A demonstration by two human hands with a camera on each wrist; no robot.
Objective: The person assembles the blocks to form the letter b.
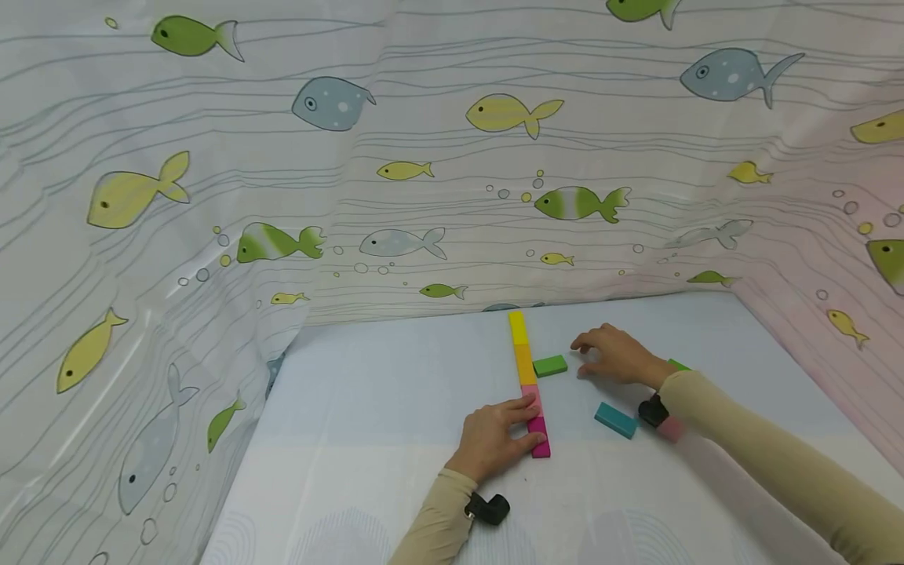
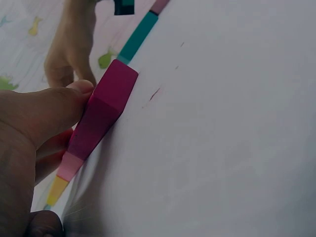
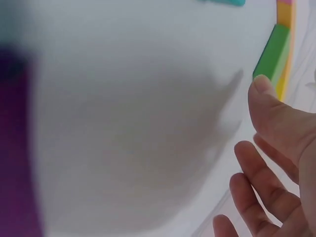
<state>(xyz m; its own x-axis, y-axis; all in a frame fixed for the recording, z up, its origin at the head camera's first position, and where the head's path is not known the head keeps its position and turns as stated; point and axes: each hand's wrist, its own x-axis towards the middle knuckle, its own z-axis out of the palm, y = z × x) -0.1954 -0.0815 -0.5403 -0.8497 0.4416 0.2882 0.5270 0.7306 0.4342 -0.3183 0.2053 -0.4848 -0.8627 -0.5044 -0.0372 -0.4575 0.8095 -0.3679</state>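
Touching the long light-pink block (image 1: 530, 390) and long dark-pink block (image 1: 538, 425) at the near end of a straight row (image 1: 525, 365) with a loose, spread left hand (image 1: 494, 441), and hovering with an empty, half-spread right hand (image 1: 614, 355) near the long green block (image 1: 550, 366) beside the row.

Looks smooth, matt on magenta block (image 2: 107, 98) at L grip (image 1: 494, 439); smooth, sl. glossy, plastic-like on fish-print sheet (image 1: 424, 204) beyond.
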